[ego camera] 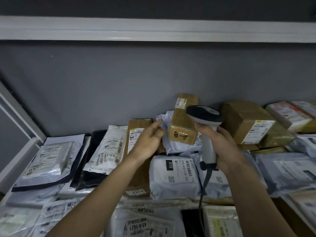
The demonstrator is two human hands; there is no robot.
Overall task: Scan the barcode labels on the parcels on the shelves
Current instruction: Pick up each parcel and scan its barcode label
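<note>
The parcels crowd the shelf (20,151) in overlapping layers, and the one in hand right now looks to be the crumpled grey mailer bag (166,139) near the back wall, with a small brown box (182,132) leaning on top of it. The left hand (148,141) reaches to the bag's upper edge, its fingers (156,125) loosely extended and touching or about to pinch the plastic; whether they have actually closed on it cannot be told. The right hand (227,147) is wrapped firmly around the handle of the white barcode scanner (206,130), whose dark head points toward the back of the shelf, its cable (204,185) hanging down over the front parcels. No label shows on the grey bag from here, so the likely step is turning or lifting it to expose one. The risk is plain: pulling the bag would tip the small box resting on it, and it could slide onto the white labelled bag (172,175) below or knock neighbouring packages askew. The dangling cable could also snag a parcel's corner as the scanner swings. To the right sits a larger brown carton (246,122) with its label (260,130) facing out; to the left, a flat cardboard parcel (136,134) and a clear-fronted pouch (51,156).
</note>
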